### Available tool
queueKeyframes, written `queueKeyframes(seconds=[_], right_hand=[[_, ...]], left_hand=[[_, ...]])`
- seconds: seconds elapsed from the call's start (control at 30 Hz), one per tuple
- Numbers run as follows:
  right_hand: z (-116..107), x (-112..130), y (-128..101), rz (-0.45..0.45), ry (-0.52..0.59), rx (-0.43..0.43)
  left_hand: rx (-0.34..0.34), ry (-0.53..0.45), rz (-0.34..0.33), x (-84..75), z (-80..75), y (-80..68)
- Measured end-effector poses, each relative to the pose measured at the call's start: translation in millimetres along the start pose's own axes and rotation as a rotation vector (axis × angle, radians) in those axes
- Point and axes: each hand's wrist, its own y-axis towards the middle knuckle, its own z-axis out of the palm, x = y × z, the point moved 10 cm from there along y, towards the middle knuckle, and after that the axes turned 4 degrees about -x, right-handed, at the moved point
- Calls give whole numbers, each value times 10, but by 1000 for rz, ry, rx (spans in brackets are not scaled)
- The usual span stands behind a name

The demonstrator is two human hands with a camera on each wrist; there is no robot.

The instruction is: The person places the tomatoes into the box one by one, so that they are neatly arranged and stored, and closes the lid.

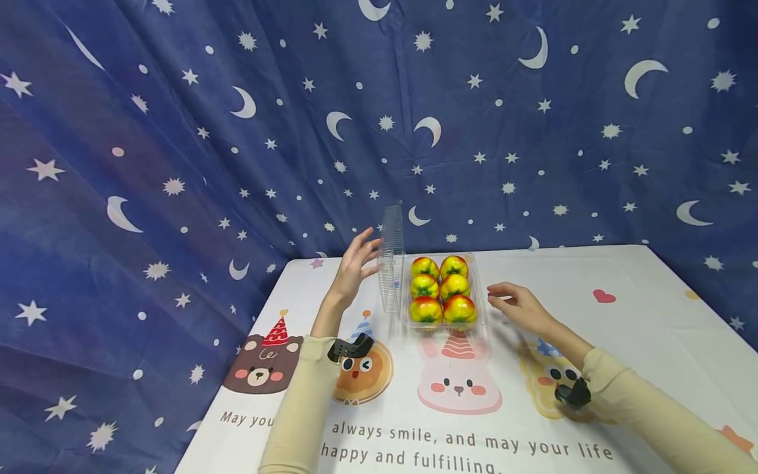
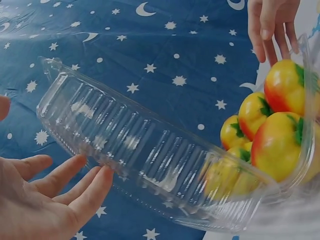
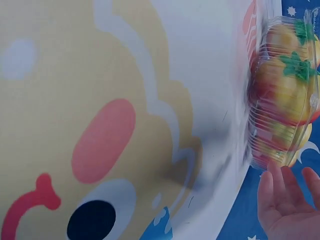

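Observation:
A clear plastic clamshell box (image 1: pixel 480 304) stands on the table with its ribbed lid (image 1: pixel 391 253) raised upright on the left side. Several yellow-and-red fruits with green leafy tops, persimmon-like (image 1: pixel 455 288), sit in two columns in the base. My left hand (image 1: pixel 351 270) is at the lid's outer face, fingers spread and extended; in the left wrist view the fingertips (image 2: pixel 104 175) lie against or very close to the clear plastic. To the right of the box, my right hand (image 1: pixel 524 309) hovers with loosely bent fingers, holding nothing. The right wrist view shows its fingertips (image 3: pixel 272 172) close to the box's side.
A white tablecloth (image 1: pixel 379 454) printed with cartoon animals and lettering covers the table. Behind and to the left hangs a dark blue curtain (image 1: pixel 296 131) with moons and stars. Each wrist carries a black strap-mounted device (image 1: pixel 351 347).

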Motion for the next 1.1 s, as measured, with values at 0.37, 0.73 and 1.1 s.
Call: queueKeyframes(seconds=[0.37, 0.73, 1.1], right_hand=[[24, -206, 46, 55, 95, 10], [34, -240, 35, 98, 132, 14], [45, -287, 9, 113, 186, 28]], left_hand=[[62, -47, -3, 4, 245, 54], [113, -19, 7, 103, 494, 85], [169, 9, -14, 216, 665, 104]])
